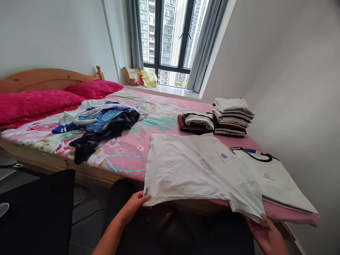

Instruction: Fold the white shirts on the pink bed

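A white, short-sleeved fabric T-shirt (180,173), lightly creased, with a small blue emblem (224,155) and faint print, lies flat on the near edge of the pink floral bedsheet (130,152). The left hand (134,205) pinches its near left corner; the right hand (268,235), partly hidden, seems to grip the near right sleeve.

Curved brown wooden headboard (42,76) at left edge of pink floral-sheeted bed (127,156). Beyond far edge, dark-framed glass window (159,35), daylight entering, grey fabric curtains (204,49) both sides. Plain white walls (66,35).
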A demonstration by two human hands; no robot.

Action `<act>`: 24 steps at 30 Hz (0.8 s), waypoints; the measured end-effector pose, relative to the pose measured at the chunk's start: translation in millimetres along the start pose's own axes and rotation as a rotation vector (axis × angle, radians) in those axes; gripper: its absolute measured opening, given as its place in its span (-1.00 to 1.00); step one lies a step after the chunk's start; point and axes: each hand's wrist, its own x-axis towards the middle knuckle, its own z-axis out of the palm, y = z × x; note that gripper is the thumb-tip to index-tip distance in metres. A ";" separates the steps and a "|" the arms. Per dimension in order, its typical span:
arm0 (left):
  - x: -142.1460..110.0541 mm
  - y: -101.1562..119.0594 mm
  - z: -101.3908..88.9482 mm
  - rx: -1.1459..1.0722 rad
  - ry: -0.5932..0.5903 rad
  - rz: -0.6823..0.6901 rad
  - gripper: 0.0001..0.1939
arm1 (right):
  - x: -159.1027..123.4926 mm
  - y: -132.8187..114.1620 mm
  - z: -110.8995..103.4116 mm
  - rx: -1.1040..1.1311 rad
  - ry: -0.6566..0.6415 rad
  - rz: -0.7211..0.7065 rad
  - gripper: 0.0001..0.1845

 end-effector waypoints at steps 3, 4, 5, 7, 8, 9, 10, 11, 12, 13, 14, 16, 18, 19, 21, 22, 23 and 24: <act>2.2 -4.7 -2.0 -0.007 -0.002 -0.022 -0.60 | -0.7 1.8 0.2 -0.009 -0.029 0.003 -0.69; 2.4 -5.9 -3.2 -0.013 -0.013 -0.031 -0.61 | -1.0 2.4 0.4 -0.020 -0.022 -0.001 -0.69; 2.3 -6.5 -4.5 -0.021 -0.028 -0.037 -0.61 | -1.6 3.0 0.8 -0.029 -0.009 -0.008 -0.69; 1.4 -5.9 -6.3 -0.035 -0.049 -0.043 -0.60 | -4.1 4.0 2.6 -0.019 0.009 -0.024 -0.70; 0.9 -4.8 -6.6 -0.035 -0.052 -0.043 -0.59 | -6.0 4.6 4.5 0.005 0.010 -0.029 -0.71; 0.5 -3.5 -6.2 -0.039 -0.050 -0.040 -0.58 | -8.4 5.1 7.2 0.038 0.003 -0.027 -0.72; 0.3 -2.1 -5.1 -0.043 -0.046 -0.037 -0.58 | -10.9 5.6 10.6 0.073 -0.013 -0.019 -0.72; 0.5 -0.9 -3.5 -0.049 -0.035 -0.036 -0.59 | -13.5 6.3 14.6 0.106 -0.034 -0.006 -0.71; 0.9 0.0 -1.6 -0.053 -0.020 -0.037 -0.59 | -16.0 6.9 19.2 0.131 -0.057 0.009 -0.70; 1.7 0.6 0.5 -0.056 -0.004 -0.045 -0.60 | -18.2 7.7 24.0 0.145 -0.077 0.024 -0.69; 2.8 0.6 2.4 -0.061 0.013 -0.056 -0.60 | -20.0 8.4 28.8 0.149 -0.097 0.033 -0.70; 6.2 -0.7 4.5 -0.088 0.045 -0.102 -0.64 | -22.6 9.6 38.2 0.135 -0.116 0.021 -0.74; 12.4 -3.9 3.3 -0.146 0.083 -0.166 -0.69 | -24.7 10.2 47.0 0.119 -0.095 -0.034 -0.80; 16.6 -6.2 1.6 -0.176 0.112 -0.199 -0.71 | -25.8 10.3 51.3 0.113 -0.073 -0.049 -0.82; 26.8 -12.1 -3.2 -0.226 0.176 -0.258 -0.73 | -29.0 11.0 59.7 0.107 -0.050 -0.051 -0.82; 32.0 -15.5 -5.8 -0.245 0.214 -0.277 -0.73 | -30.9 11.9 63.7 0.114 -0.043 -0.037 -0.79; 36.8 -19.0 -8.3 -0.260 0.251 -0.298 -0.71 | -32.9 13.2 67.7 0.130 -0.020 -0.034 -0.77; 40.8 -22.1 -10.5 -0.270 0.289 -0.321 -0.70 | -34.8 14.8 71.4 0.151 0.013 -0.053 -0.76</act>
